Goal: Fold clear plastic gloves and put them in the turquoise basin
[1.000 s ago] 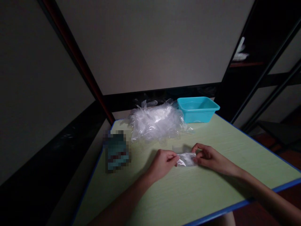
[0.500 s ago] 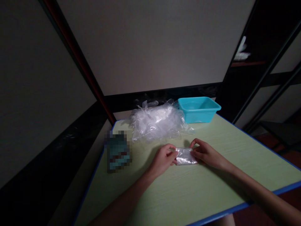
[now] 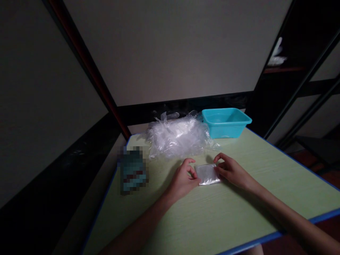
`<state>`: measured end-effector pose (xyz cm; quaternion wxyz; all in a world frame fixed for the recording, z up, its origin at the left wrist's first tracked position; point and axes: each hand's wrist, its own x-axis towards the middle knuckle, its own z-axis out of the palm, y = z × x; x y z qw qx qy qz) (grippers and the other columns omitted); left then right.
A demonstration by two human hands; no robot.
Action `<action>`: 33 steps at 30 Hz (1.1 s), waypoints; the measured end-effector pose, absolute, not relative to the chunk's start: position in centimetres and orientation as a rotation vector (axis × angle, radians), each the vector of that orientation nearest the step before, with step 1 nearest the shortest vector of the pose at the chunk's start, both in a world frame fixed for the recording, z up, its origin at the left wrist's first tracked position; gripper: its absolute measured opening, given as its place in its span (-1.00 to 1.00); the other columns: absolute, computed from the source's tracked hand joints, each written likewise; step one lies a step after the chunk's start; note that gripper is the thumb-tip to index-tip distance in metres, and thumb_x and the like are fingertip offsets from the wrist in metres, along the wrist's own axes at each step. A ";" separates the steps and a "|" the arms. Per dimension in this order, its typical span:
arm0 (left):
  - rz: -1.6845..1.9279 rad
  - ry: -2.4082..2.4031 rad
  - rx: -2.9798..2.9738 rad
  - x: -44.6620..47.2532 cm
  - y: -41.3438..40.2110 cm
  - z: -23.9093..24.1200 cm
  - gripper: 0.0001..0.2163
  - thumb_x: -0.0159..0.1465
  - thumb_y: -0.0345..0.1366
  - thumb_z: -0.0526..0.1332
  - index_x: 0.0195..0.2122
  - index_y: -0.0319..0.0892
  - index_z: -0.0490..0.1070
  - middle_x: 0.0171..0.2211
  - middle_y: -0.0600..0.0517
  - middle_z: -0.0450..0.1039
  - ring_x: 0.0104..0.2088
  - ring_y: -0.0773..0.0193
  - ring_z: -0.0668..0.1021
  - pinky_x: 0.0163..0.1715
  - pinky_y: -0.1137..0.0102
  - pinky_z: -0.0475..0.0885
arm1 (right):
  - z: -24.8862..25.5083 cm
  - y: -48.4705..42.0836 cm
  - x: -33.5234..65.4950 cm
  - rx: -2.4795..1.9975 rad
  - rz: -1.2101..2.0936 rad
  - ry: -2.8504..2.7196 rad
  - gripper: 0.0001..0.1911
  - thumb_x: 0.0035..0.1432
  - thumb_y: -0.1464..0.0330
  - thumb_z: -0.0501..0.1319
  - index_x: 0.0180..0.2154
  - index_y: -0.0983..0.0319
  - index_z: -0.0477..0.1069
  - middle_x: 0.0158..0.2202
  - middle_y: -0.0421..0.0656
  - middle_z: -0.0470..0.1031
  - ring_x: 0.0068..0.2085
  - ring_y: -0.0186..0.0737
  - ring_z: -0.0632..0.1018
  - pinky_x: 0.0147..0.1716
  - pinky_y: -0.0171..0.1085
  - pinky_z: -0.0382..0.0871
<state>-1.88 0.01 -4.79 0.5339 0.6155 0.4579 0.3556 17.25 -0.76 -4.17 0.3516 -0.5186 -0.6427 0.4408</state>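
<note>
A small rectangle of folded clear plastic film [image 3: 207, 174] lies near the middle of the table, shiny along its near edge. My left hand [image 3: 185, 180] is at its left side, fingers curled and apart, with the thumb tip at the near left corner. At the right edge, my right hand [image 3: 231, 172] has its thumb on the film. Its index finger is raised and bent, and its other fingertips are partly hidden. Behind both hands is a loose heap of clear plastic [image 3: 177, 138] with some finger-like ends, resembling disposable gloves.
A turquoise plastic basin [image 3: 225, 129] stands at the back right, beside the heap. On the left lies a blurred, pixelated greenish item [image 3: 134, 171]. The pale green table [image 3: 170, 226] has a blue edge, and a panelled wall [image 3: 180, 53] rises behind it.
My left fingers have loosened and spread from the film's left edge. The film now looks flatter and smoother. My right hand stays at its right edge.
</note>
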 end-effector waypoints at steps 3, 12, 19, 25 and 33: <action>0.848 1.104 1.484 -1.9 0.0 -4.8 -0.52 -0.12 -0.61 0.20 -0.14 -0.17 0.19 -0.57 0.26 0.25 -0.65 0.50 0.37 -0.62 0.60 0.24 | -4.3 -0.6 17.1 -1.362 1.111 -1.680 -0.82 0.00 0.33 0.08 -0.33 0.19 0.07 -0.64 -0.33 0.29 -0.64 -0.38 0.30 -0.66 -0.39 0.10; 0.836 1.122 1.503 -1.8 0.1 -5.0 -0.51 -0.15 -0.60 0.23 -0.16 -0.17 0.20 -0.57 0.26 0.23 -0.62 0.47 0.38 -0.58 0.57 0.27 | -4.6 -0.6 17.0 -1.443 0.919 -1.710 -0.86 0.03 0.38 0.08 -0.33 0.19 0.11 -0.60 -0.27 0.33 -0.62 -0.34 0.34 -0.65 -0.37 0.16; 0.773 1.124 1.475 -1.7 0.9 -4.5 -0.53 -0.21 -0.61 0.28 -0.25 -0.20 0.21 -0.62 0.26 0.25 -0.61 0.44 0.35 -0.60 0.56 0.21 | -4.1 -2.5 16.6 -1.354 0.313 -1.948 -0.88 0.18 0.37 -0.01 -0.36 0.23 0.25 -0.45 -0.14 0.36 -0.45 -0.25 0.42 -0.46 -0.26 0.33; 0.745 1.109 1.461 -1.6 1.1 -4.5 -0.56 -0.20 -0.61 0.25 -0.28 -0.20 0.21 -0.63 0.27 0.24 -0.63 0.45 0.34 -0.61 0.55 0.21 | -4.3 -3.5 15.8 -1.232 0.150 -2.437 -0.51 0.20 0.22 0.03 0.11 0.34 0.15 0.12 0.08 0.24 0.11 -0.05 0.28 0.08 -0.01 0.15; 0.766 1.112 1.487 -1.6 1.0 -4.8 -0.62 -0.17 -0.61 0.20 -0.30 -0.20 0.24 -0.63 0.26 0.24 -0.62 0.43 0.40 -0.61 0.56 0.28 | -5.7 -3.3 16.0 -1.199 -0.050 -2.662 -0.25 0.20 0.03 -0.07 0.24 0.37 -0.16 0.24 0.11 -0.03 0.24 0.00 0.03 0.17 0.05 -0.07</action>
